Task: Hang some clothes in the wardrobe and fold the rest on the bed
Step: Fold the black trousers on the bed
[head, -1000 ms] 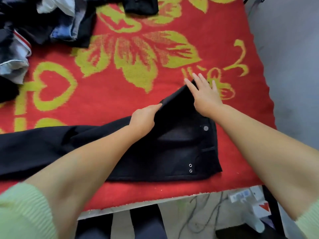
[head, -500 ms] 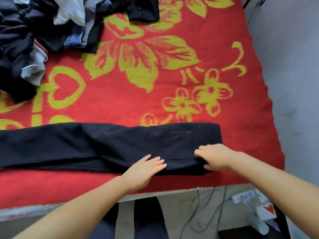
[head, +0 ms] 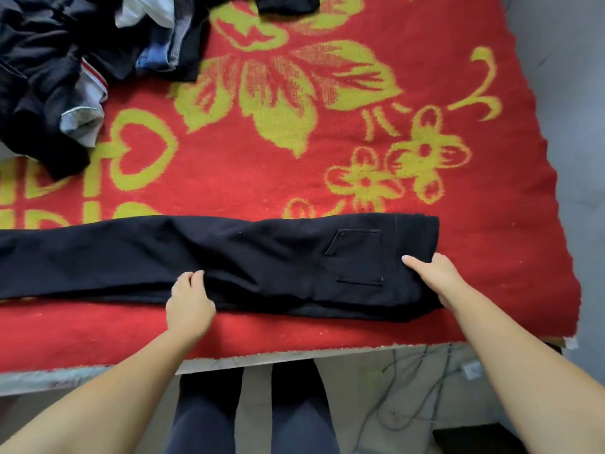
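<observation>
On the bed [head: 510, 198], under a red blanket [head: 229, 178] patterned with yellow-green flowers, a pair of black trousers [head: 262, 257] lies folded lengthwise, one leg over the other. Their long axis runs left to right, parallel to the near edge of the bed, with the waistband at the right end and the legs running out of view past the left. At the far left corner sits a heap of unfolded clothes [head: 65, 77], well apart from the trousers.

The right hand [head: 435, 276] holds the waistband end, thumb on top and fingers tucked under the cloth, just beside the back pocket [head: 358, 257]. The left hand [head: 190, 303] sits near the middle of the visible length, fingers curled and pinching a ridge of fabric at the near edge. Judging by this, the next fold runs crosswise along that long axis; the right hand, already at an end, looks better placed to carry it over toward the left.
</observation>
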A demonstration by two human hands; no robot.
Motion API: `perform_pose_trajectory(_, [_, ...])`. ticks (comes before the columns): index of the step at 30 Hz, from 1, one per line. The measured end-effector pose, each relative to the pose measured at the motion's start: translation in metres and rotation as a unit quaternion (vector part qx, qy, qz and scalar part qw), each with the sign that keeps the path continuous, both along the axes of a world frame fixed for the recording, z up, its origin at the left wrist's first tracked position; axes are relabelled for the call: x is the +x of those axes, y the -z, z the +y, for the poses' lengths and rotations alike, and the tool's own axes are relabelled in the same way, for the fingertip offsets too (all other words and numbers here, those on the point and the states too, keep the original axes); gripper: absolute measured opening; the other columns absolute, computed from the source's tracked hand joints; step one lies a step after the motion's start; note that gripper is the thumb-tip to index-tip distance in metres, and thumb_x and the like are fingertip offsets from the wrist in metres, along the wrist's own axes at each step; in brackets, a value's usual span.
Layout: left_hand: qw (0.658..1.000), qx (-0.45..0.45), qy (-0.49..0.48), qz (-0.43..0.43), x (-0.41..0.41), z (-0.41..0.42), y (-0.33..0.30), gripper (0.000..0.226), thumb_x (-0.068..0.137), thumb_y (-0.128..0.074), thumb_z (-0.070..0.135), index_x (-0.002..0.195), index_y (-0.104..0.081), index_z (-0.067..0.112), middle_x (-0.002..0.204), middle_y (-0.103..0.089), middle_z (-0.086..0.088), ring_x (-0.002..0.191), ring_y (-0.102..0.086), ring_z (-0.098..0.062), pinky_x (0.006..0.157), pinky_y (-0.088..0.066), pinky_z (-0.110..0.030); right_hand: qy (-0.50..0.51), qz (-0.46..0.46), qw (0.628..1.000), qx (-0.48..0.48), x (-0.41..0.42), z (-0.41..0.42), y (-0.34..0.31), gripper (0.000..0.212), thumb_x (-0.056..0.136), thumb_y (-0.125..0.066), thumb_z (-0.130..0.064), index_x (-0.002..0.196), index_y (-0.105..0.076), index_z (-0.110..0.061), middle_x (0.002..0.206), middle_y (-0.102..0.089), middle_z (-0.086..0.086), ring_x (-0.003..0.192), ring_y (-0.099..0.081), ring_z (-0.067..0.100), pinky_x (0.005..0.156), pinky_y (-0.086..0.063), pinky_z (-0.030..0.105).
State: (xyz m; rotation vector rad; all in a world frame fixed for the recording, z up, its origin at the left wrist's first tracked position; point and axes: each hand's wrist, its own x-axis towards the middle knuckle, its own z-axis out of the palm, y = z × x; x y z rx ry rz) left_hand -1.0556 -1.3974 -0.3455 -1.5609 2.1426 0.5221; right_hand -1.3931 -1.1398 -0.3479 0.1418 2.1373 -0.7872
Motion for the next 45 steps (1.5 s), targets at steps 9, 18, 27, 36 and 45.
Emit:
perform_pose_trajectory(9, [0.940, -0.018, 0.330, -0.084, 0.000, -0.058, 0.005, 0.010, 0.090, -0.046, 0.009, 0.096, -0.047, 0.017, 0.093, -0.058, -0.003, 0.089, -0.060, -0.027, 0.068, -0.039, -0.036, -0.095, 0.152, 0.970, 0.162, -0.045, 0.033, -0.012, 0.044, 0.091, -0.063, -0.029, 0.121, -0.057, 0.003, 0.124, -0.059, 0.024, 0.115, -0.055, 0.039, 0.092, -0.042, 0.041])
perform_pose_trajectory(18, [0.943, -0.061, 0.321, -0.063, 0.021, -0.057, 0.017, 0.031, 0.086, -0.060, 0.021, 0.114, -0.056, 0.009, 0.103, -0.056, -0.009, 0.097, -0.057, -0.030, 0.067, -0.044, -0.039, -0.190, 0.121, 0.933, 0.280, -0.057, 0.016, -0.012, 0.048, 0.097, -0.053, -0.027, 0.122, -0.050, 0.014, 0.127, -0.053, 0.034, 0.118, -0.050, 0.046, 0.093, -0.038, 0.044])
perform_pose_trajectory(27, [0.855, -0.034, 0.516, 0.041, 0.087, -0.083, -0.002, 0.035, 0.054, -0.089, 0.016, 0.083, -0.070, 0.011, 0.074, -0.060, -0.005, 0.062, -0.061, -0.025, 0.062, -0.053, -0.035, -0.124, 0.132, 0.925, 0.335, -0.051, 0.008, -0.013, 0.049, 0.094, -0.058, -0.019, 0.126, -0.044, 0.015, 0.130, -0.049, 0.035, 0.121, -0.047, 0.047, 0.096, -0.038, 0.046])
perform_pose_trajectory(36, [0.992, -0.044, 0.003, 0.116, 0.125, -0.101, -0.007, 0.047, 0.091, -0.055, 0.006, 0.137, -0.046, 0.001, 0.138, -0.045, -0.019, 0.125, -0.043, -0.037, 0.103, -0.036, -0.049, -0.506, 0.369, 0.774, 0.094, 0.096, -0.114, -0.044, 0.073, 0.083, -0.067, -0.015, 0.148, -0.033, -0.008, 0.153, -0.031, 0.016, 0.143, -0.026, 0.032, 0.108, -0.028, 0.059])
perform_pose_trajectory(45, [0.958, 0.016, -0.283, 0.054, 0.209, -0.224, 0.001, 0.061, 0.097, -0.042, 0.018, 0.151, -0.017, 0.004, 0.158, -0.010, -0.017, 0.145, -0.012, -0.034, 0.114, -0.019, -0.046, -0.674, 0.139, 0.723, 0.061, 0.304, -0.262, -0.001, 0.060, 0.103, -0.031, -0.035, 0.154, 0.000, -0.027, 0.161, 0.013, 0.000, 0.148, 0.009, 0.018, 0.117, -0.008, 0.051])
